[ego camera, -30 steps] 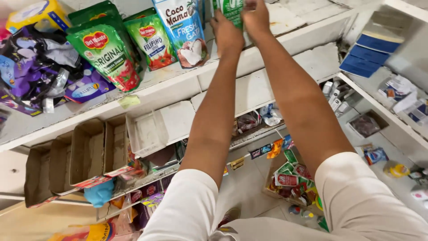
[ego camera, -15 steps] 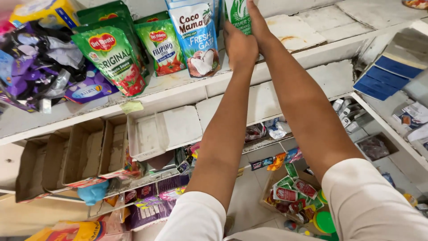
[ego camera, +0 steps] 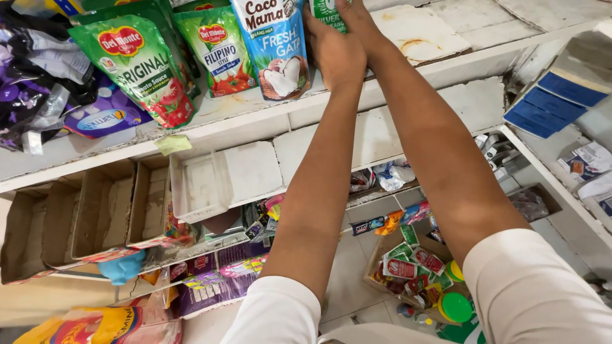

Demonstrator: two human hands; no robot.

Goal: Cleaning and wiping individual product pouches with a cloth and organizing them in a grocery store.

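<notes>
Where both hands point(ego camera: 341, 38) meet, green pouch point(ego camera: 326, 13) between them, upper shelf point(ego camera: 446, 64).

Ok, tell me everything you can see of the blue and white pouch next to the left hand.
The blue and white pouch is a glossy, flexible stand-up pack, blue above, with a split coconut pictured on its lower front. It stands upright on the top shelf, leaning slightly back; its top is cut off by the picture's edge. A green pouch stands close on its left. The left hand is pressed against its right edge.
</notes>
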